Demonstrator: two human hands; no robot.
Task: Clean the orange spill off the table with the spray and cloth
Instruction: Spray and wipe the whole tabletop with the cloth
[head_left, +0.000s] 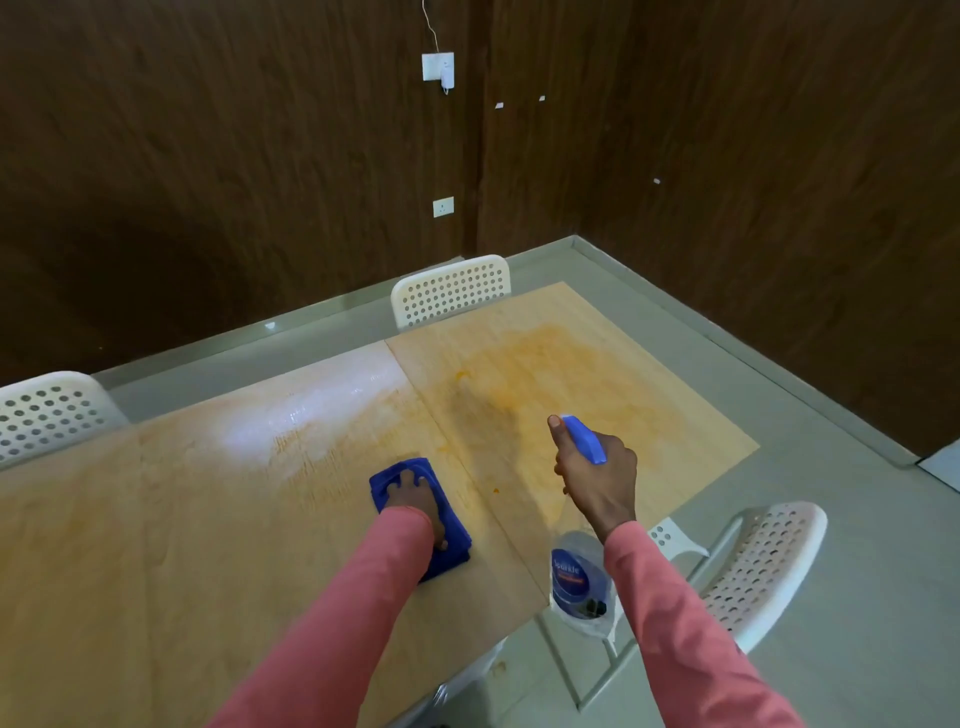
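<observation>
An orange spill (545, 374) smears the right half of the light wooden table (156, 519), thinning toward the left. A folded blue cloth (452, 551) lies flat on the table near the seam between the two panels. My left hand (415, 493) presses down on it, with the fingers spread over its far end. My right hand (597, 467) grips the neck of a clear spray bottle (574, 577) with a blue label. Its blue trigger head (584, 439) points away from me toward the spill. The bottle hangs above the table's near right edge.
A wet, glossy patch (291, 415) shines on the left panel. White perforated chairs stand at the far side (452, 291), the left (47, 410) and the right (763, 571). Grey floor and dark wood walls surround the table.
</observation>
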